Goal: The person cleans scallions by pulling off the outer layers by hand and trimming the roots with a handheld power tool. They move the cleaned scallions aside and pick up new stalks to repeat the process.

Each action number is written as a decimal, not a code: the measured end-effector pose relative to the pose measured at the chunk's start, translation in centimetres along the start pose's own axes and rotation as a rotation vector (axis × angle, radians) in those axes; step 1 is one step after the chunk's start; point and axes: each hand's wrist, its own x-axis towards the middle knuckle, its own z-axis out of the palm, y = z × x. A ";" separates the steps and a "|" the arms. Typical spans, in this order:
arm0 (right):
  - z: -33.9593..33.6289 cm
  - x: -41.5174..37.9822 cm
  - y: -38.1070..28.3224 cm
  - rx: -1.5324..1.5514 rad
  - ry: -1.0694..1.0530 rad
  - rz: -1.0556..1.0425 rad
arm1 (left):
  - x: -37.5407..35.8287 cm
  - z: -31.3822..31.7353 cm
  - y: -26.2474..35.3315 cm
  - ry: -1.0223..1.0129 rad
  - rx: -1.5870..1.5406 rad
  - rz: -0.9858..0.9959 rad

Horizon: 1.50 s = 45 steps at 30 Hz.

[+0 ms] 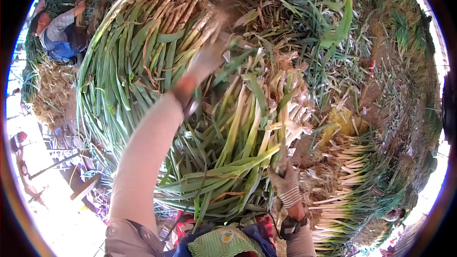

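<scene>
My left hand (207, 63), in a pale glove, reaches over the upper heap of long green onions (114, 62); motion smears its fingers, so their grip is unclear. At the lower right, my right hand (286, 188), in a striped glove, is closed around the lower end of a narrow upright thing (283, 150) that I cannot make out clearly. That hand is beside the roots and pale stems of a second pile of onions (243, 114), which lies in front of my body. Several stalks cross this pile sideways.
Loose green leaves (309, 24) cover the ground at the upper right, with blurred leaves above them. A row of onions with pale stems (350, 164) lies to the right. Another person (59, 35) is at the upper left, near a brown root pile (50, 88).
</scene>
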 end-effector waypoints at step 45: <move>8.9 -1.2 -3.1 -0.782 -0.319 -0.099 | -35.9 5.9 1.6 -0.385 -0.026 -0.279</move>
